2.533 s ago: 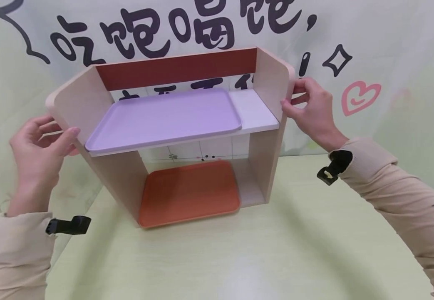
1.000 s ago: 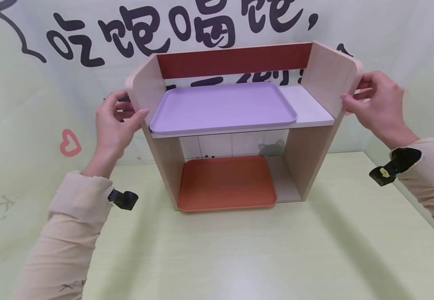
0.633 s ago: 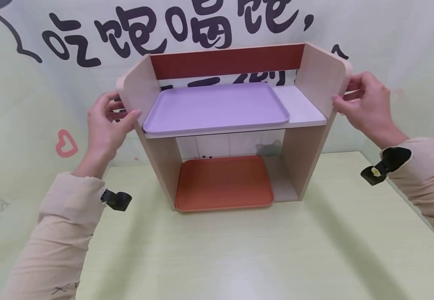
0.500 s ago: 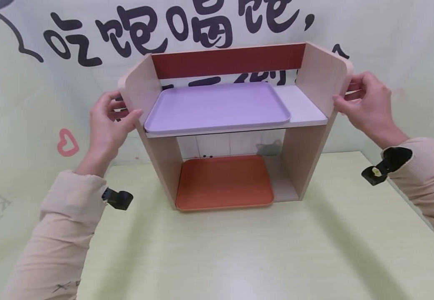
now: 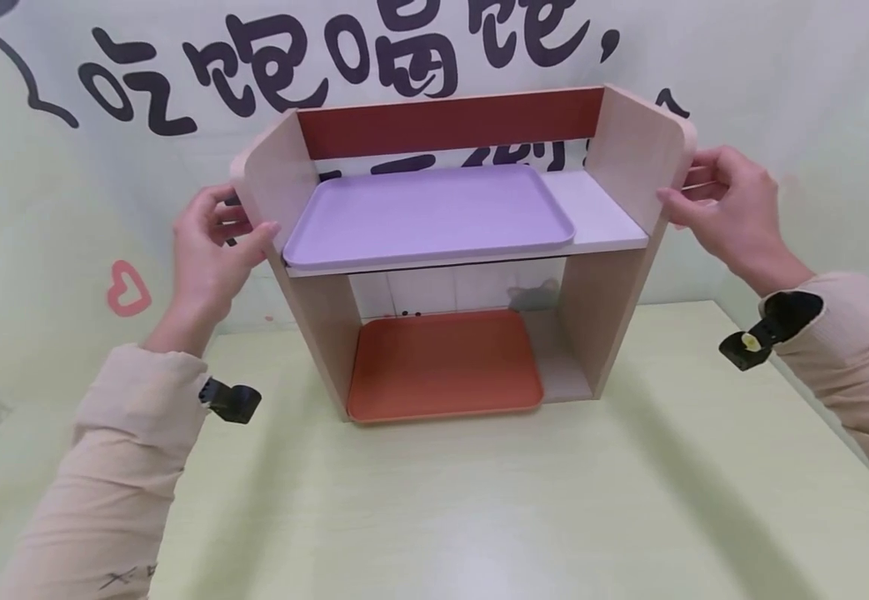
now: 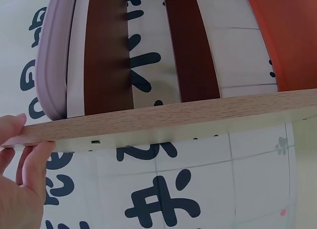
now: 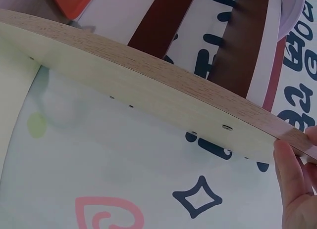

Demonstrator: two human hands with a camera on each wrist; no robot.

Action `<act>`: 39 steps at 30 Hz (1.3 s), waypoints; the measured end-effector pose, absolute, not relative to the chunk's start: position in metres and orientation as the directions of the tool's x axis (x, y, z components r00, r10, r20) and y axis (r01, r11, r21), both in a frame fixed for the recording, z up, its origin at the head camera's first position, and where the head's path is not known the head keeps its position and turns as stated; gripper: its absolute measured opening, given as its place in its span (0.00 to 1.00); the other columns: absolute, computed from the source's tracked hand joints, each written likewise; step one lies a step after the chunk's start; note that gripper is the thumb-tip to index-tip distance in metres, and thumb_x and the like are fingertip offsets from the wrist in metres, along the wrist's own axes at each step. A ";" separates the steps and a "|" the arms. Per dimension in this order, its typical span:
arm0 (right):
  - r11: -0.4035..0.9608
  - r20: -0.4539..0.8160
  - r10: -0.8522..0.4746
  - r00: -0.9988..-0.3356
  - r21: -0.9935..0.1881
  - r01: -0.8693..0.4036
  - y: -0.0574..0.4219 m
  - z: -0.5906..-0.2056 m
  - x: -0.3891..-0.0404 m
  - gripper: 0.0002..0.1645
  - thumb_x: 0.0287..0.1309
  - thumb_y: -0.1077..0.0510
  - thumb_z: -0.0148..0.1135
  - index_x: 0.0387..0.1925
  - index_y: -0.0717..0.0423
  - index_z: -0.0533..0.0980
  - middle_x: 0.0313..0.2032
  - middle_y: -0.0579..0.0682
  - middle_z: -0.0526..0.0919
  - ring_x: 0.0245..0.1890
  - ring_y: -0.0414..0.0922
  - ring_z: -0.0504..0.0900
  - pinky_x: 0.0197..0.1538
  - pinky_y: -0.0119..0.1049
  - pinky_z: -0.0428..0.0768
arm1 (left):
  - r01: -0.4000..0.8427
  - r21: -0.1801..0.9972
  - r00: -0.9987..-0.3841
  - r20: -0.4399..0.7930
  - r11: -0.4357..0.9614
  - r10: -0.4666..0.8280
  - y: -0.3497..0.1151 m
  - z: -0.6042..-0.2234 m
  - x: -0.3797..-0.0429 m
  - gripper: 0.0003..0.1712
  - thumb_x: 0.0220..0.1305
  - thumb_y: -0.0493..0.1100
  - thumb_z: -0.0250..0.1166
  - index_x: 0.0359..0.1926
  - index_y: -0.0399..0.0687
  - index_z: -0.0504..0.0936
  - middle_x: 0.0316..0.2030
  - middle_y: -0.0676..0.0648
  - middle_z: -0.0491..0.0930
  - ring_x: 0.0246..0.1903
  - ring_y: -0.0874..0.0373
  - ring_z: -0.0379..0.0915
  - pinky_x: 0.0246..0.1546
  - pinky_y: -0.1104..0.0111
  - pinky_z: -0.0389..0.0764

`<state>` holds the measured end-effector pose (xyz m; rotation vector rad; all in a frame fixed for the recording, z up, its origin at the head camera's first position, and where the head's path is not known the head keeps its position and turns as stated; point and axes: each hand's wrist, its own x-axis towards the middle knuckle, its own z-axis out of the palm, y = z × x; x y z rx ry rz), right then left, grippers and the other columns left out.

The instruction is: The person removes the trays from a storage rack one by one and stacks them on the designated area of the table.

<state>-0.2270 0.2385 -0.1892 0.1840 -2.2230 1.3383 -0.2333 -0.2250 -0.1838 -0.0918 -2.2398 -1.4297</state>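
A small two-tier wooden shelf (image 5: 636,158) stands upright on the table, its red-brown back strip at the top. A lilac tray (image 5: 427,212) lies on its upper white board, towards the left. On the bottom board sits an orange tray (image 5: 445,367). My left hand (image 5: 212,242) pinches the front edge of the left side panel, thumb inside and fingers outside; the left wrist view shows that panel's edge (image 6: 158,113) between them. Across from it, my right hand (image 5: 737,212) grips the right side panel the same way, its fingers (image 7: 290,164) against the outer face.
The pale yellow-green table (image 5: 464,500) extends in front of the shelf and to its right. Behind hangs a light backdrop (image 5: 801,100) with large dark characters and pink hearts. Each wrist wears a small black camera mount (image 5: 232,402).
Since the earliest frame, both hands have moved the shelf to the right and turned it to face more squarely forward. Over the last half second it has hardly moved; the view shifts slightly.
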 end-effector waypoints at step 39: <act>0.579 0.332 -0.237 -0.913 -0.706 -0.408 0.191 -0.173 -0.224 0.25 0.51 0.62 0.61 0.50 0.68 0.67 0.37 0.53 0.78 0.30 0.32 0.78 0.34 0.20 0.76 | 0.308 0.767 -0.864 0.474 0.563 -0.173 -0.223 -0.184 -0.235 0.28 0.54 0.46 0.63 0.57 0.52 0.67 0.47 0.45 0.70 0.44 0.55 0.70 0.41 0.69 0.76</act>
